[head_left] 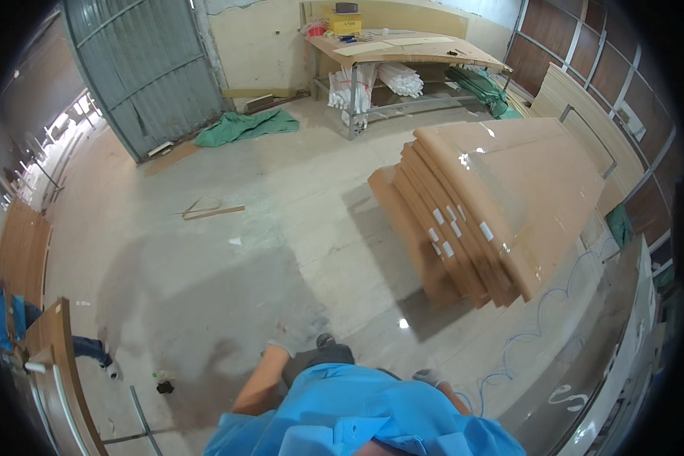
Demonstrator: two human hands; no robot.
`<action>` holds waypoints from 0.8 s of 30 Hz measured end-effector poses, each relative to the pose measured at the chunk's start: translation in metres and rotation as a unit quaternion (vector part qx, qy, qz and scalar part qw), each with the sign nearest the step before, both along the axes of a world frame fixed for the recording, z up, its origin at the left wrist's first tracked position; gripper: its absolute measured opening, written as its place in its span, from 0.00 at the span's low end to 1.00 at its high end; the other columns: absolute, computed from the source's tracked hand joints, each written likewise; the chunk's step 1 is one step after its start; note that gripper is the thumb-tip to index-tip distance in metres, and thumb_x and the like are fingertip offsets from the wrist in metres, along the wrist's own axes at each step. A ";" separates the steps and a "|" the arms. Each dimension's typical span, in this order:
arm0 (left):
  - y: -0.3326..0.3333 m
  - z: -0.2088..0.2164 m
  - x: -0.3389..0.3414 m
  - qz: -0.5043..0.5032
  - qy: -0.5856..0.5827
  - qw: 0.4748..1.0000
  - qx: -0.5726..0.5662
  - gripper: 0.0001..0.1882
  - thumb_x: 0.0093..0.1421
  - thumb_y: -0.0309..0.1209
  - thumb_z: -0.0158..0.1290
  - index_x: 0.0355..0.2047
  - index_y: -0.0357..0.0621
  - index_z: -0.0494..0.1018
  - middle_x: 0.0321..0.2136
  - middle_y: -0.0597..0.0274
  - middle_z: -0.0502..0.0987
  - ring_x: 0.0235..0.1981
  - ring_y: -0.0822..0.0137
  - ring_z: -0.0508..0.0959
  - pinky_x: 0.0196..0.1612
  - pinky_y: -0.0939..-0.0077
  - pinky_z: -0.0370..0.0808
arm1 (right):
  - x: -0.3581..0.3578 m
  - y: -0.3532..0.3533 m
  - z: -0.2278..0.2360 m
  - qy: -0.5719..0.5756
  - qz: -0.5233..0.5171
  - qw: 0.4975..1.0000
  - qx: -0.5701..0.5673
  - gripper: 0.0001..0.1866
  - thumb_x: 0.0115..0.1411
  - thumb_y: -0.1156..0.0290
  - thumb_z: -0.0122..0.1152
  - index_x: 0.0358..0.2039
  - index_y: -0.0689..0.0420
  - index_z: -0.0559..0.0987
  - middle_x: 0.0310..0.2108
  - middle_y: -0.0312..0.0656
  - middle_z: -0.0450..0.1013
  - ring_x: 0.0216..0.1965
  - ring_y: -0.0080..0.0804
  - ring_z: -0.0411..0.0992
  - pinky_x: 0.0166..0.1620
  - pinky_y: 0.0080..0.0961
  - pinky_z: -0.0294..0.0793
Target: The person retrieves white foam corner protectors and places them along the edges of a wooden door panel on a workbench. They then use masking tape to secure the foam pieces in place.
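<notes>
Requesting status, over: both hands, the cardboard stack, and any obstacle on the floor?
Left hand and right hand: gloved, grip unclear. Cardboard stack: ahead-right, untouched. Blue hose: loose on floor, right side.

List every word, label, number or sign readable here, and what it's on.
Yellow rectangular box on the long wooden workbench: small dark printing, not copied out here.
Small white rectangular labels on the stack of flat brown cardboard packages: too small to read.
I can make out no other lettering.
</notes>
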State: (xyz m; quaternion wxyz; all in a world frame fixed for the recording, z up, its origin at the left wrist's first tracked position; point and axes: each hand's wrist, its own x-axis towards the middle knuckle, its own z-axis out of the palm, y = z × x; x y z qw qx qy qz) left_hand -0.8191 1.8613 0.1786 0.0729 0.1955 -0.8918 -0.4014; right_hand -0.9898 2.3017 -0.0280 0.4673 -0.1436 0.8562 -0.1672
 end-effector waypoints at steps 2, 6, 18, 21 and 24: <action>-0.048 0.006 -0.054 -0.024 -0.066 0.997 -0.031 0.21 0.63 0.48 0.54 0.50 0.51 0.77 0.43 0.54 0.81 0.47 0.51 0.79 0.52 0.59 0.74 | -0.023 -0.012 0.006 -0.066 -0.121 0.990 -0.018 0.20 0.61 0.54 0.64 0.46 0.55 0.83 0.36 0.39 0.80 0.30 0.32 0.77 0.33 0.29 0.77; -0.147 0.001 -0.168 -0.105 -0.167 0.980 -0.036 0.26 0.63 0.50 0.53 0.56 0.50 0.74 0.47 0.53 0.80 0.51 0.52 0.78 0.55 0.60 0.72 | -0.079 -0.073 -0.005 -0.134 -0.360 0.918 -0.098 0.14 0.62 0.60 0.65 0.43 0.56 0.81 0.28 0.37 0.75 0.24 0.28 0.73 0.28 0.28 0.75; -0.349 -0.265 -0.216 0.107 -0.337 0.930 0.103 0.16 0.62 0.39 0.56 0.46 0.42 0.76 0.34 0.58 0.78 0.27 0.61 0.78 0.29 0.60 0.76 | -0.538 -0.416 -0.041 0.264 0.219 0.932 -0.118 0.13 0.58 0.61 0.64 0.36 0.58 0.83 0.27 0.46 0.78 0.29 0.40 0.77 0.35 0.32 0.77; -0.356 -0.275 -0.208 0.435 -0.224 0.740 0.462 0.17 0.61 0.37 0.57 0.48 0.44 0.76 0.38 0.56 0.80 0.28 0.57 0.80 0.32 0.55 0.78 | -0.654 -0.565 -0.007 0.178 0.030 0.980 -0.081 0.15 0.58 0.61 0.63 0.40 0.59 0.83 0.31 0.49 0.80 0.34 0.46 0.78 0.40 0.38 0.76; -0.382 -0.289 -0.230 0.534 -0.147 0.625 0.550 0.14 0.60 0.37 0.57 0.45 0.46 0.76 0.36 0.58 0.80 0.28 0.58 0.80 0.32 0.57 0.78 | -0.734 -0.713 0.018 0.242 -0.006 0.952 -0.190 0.20 0.60 0.56 0.64 0.42 0.61 0.83 0.30 0.43 0.80 0.32 0.34 0.78 0.36 0.32 0.76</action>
